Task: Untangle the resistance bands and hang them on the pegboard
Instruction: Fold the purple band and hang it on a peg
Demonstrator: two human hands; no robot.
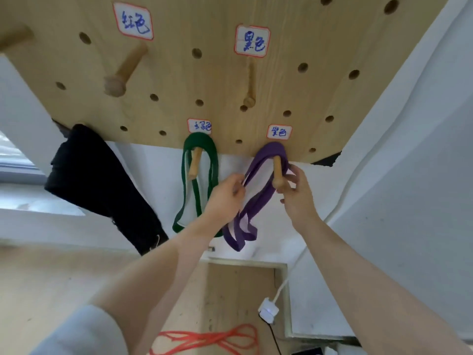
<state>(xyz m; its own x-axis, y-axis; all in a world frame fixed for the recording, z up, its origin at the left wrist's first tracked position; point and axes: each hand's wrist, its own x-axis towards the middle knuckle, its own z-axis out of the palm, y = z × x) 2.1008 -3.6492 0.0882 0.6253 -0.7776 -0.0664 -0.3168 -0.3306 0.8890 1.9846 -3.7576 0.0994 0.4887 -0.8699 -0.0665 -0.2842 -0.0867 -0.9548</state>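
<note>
A wooden pegboard (294,42) with handwritten labels fills the top of the view. A green band (214,162) hangs looped over a lower peg (194,163). To its right a purple band (261,198) hangs folded over another peg (278,172). My left hand (225,198) pinches the purple band's left strands just below the peg. My right hand (298,196) has its fingers around the band's right side at the peg's tip. A red band (204,339) lies tangled on the floor below. Two upper pegs (122,73) carry nothing.
A black cloth (97,180) hangs at the pegboard's lower left. A white charger with cable (268,309) lies on the floor beside a wooden panel (240,293). White wall runs along the right.
</note>
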